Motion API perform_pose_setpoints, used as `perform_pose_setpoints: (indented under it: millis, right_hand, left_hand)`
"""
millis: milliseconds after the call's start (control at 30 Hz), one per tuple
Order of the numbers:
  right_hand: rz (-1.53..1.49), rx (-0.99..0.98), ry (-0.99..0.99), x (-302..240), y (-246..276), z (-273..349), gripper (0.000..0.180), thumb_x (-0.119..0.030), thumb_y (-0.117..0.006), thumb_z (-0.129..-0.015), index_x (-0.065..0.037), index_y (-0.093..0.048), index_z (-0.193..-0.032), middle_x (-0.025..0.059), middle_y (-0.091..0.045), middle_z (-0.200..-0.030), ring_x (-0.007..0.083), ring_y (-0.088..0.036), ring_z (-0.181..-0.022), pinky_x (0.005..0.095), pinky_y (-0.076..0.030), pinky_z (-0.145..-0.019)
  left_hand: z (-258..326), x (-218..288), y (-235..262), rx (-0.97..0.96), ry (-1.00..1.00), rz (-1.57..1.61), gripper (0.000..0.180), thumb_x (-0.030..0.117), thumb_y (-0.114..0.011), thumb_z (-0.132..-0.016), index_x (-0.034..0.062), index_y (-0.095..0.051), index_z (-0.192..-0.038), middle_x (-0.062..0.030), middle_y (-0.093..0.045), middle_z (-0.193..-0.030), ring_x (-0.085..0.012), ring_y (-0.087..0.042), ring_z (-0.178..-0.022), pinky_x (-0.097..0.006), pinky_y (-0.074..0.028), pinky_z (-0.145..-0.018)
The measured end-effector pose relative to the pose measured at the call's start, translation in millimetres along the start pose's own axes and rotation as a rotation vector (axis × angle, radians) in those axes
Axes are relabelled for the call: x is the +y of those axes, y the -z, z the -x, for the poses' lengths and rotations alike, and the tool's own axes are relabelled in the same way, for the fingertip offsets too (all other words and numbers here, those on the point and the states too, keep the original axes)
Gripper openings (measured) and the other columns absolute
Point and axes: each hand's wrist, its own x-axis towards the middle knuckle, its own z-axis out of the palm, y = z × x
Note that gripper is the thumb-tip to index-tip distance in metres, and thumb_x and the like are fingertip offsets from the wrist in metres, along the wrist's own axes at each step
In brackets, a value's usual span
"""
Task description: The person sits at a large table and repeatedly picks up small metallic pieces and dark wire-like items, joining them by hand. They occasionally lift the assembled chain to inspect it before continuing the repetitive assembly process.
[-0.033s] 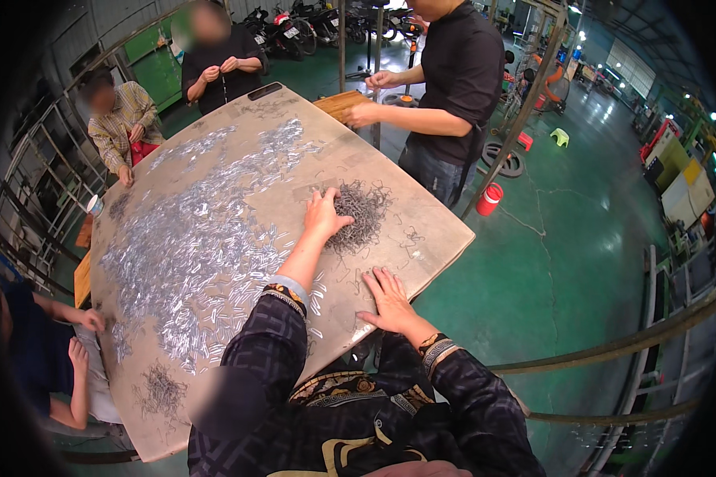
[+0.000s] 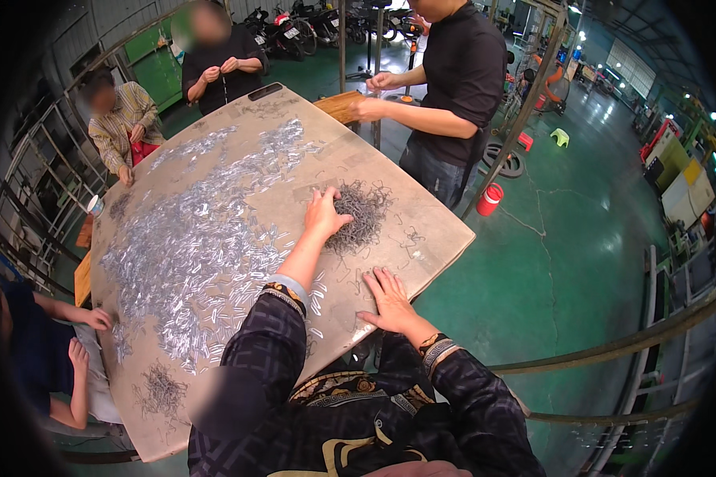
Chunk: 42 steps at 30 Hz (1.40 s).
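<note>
My left hand reaches over the table with fingers and thumb spread, resting against the left side of a heap of dark bent wire hooks. Nothing shows gripped in it, though its fingertips partly cover the heap's edge. Palm down near the table's front right edge, my right hand lies flat with its fingers apart and holds nothing. A few loose hooks are scattered beyond it. To the left spreads a wide layer of shiny, narrow metal pieces, some close to my left forearm.
The brown-topped table has people around it: a person in black, another in black, one in checks and one in navy. A smaller hook pile sits near left. A red jug stands beyond the right edge.
The navy-clad person's upper hand has shifted slightly right toward the metal pieces. The hands of the standing person in black have moved a little. Both my hands stay in place.
</note>
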Motion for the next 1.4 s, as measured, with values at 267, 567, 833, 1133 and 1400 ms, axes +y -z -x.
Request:
perform_pose_setpoints:
  millis: [267, 567, 833, 1133, 1400]
  right_hand:
    - [-0.003, -0.014, -0.008, 1, 1, 0, 0.095, -0.049, -0.071, -0.076, -0.012, -0.024, -0.149, 0.0215, -0.021, -0.153, 0.0378, -0.014, -0.144, 0.0502, -0.012, -0.117]
    - [0.007, 0.016, 0.017, 3, -4, 0, 0.096, -0.05, -0.071, -0.075, -0.009, -0.025, -0.149, 0.0226, -0.023, -0.152, 0.0391, -0.016, -0.144, 0.051, -0.013, -0.116]
    - [0.015, -0.016, 0.002, -1, 3, -5, 0.096, -0.05, -0.071, -0.076, -0.011, -0.023, -0.149, 0.0216, -0.021, -0.153, 0.0378, -0.014, -0.144, 0.0499, -0.011, -0.117]
    - [0.007, 0.019, 0.005, 2, 1, -4, 0.095, -0.051, -0.07, -0.075, -0.01, -0.026, -0.148, 0.0226, -0.023, -0.152, 0.0393, -0.016, -0.144, 0.0507, -0.011, -0.117]
    - [0.016, 0.043, 0.022, 4, -2, -4, 0.094, -0.049, -0.071, -0.075, -0.011, -0.027, -0.148, 0.0216, -0.023, -0.153, 0.0389, -0.015, -0.144, 0.0522, -0.012, -0.116]
  left_hand:
    - [13, 9, 26, 0.324, -0.138, 0.334, 0.041, 0.016, -0.082, -0.062, 0.0115, -0.057, -0.095, -0.0134, -0.06, -0.101, -0.0354, -0.061, -0.097, -0.045, -0.049, -0.08]
    - [17, 1, 41, 0.408, -0.093, 0.391, 0.037, 0.013, -0.079, -0.064, 0.0102, -0.058, -0.094, -0.0058, -0.058, -0.087, -0.0217, -0.054, -0.075, -0.035, -0.047, -0.071]
    - [-14, -37, 25, 0.456, -0.016, 0.475, 0.039, 0.013, -0.078, -0.07, 0.0076, -0.058, -0.103, -0.0105, -0.06, -0.102, -0.0262, -0.058, -0.094, -0.037, -0.047, -0.084]
    - [74, -50, 34, -0.069, -0.239, 0.075, 0.007, 0.008, -0.066, -0.077, 0.0048, -0.069, -0.082, -0.0119, -0.065, -0.089, -0.0329, -0.061, -0.097, -0.04, -0.051, -0.081]
    - [119, -70, 29, -0.165, -0.693, -0.424, 0.012, 0.012, -0.06, -0.071, 0.0027, -0.067, -0.071, -0.0096, -0.065, -0.078, -0.0265, -0.064, -0.084, -0.036, -0.055, -0.071]
